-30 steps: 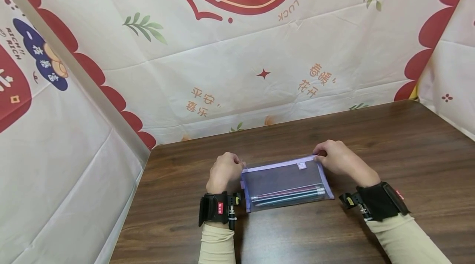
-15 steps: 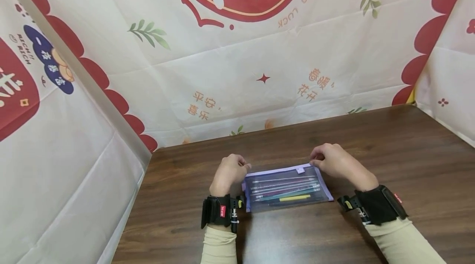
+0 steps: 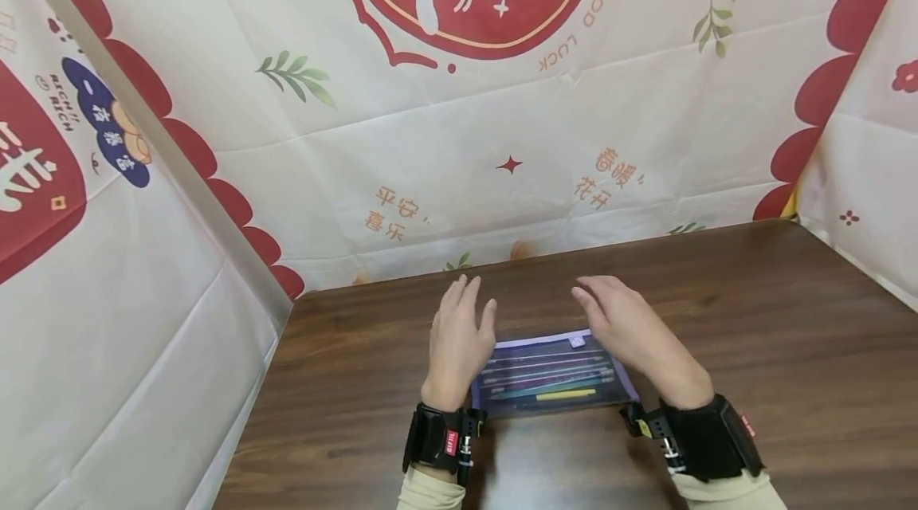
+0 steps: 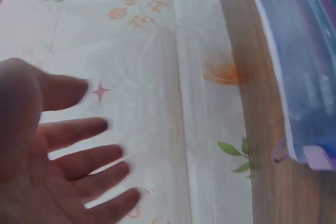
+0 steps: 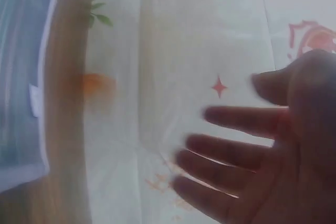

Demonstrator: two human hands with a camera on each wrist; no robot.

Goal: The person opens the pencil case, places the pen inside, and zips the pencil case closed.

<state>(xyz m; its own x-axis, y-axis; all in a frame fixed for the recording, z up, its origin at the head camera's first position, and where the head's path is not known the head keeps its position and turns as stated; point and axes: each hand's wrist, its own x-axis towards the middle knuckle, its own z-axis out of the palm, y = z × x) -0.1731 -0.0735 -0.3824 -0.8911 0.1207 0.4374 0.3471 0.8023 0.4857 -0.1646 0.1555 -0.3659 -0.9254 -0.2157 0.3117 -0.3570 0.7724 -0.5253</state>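
A see-through mesh pencil pouch (image 3: pixel 552 366) with a purple border and a small tab on its top edge lies flat on the brown table. Several pencils (image 3: pixel 548 373) and a yellow stick-like item (image 3: pixel 566 394) show through its mesh. My left hand (image 3: pixel 459 339) is raised over the pouch's left end, fingers spread and holding nothing, as the left wrist view also shows. Above the pouch's upper right corner is my right hand (image 3: pixel 631 327); in the right wrist view its fingers are extended and apart, with nothing in them.
The wood-grain table (image 3: pixel 344 430) runs back to a white printed cloth (image 3: pixel 445 143) hanging behind it. More cloth (image 3: pixel 143 319) closes in the left side, and another panel (image 3: pixel 861 175) stands at the right.
Both hands have let go of the pouch's upper corners, lifted and opened, moving inward. The pouch, held slightly raised earlier, now lies flat, and the pencils have spread out inside it.
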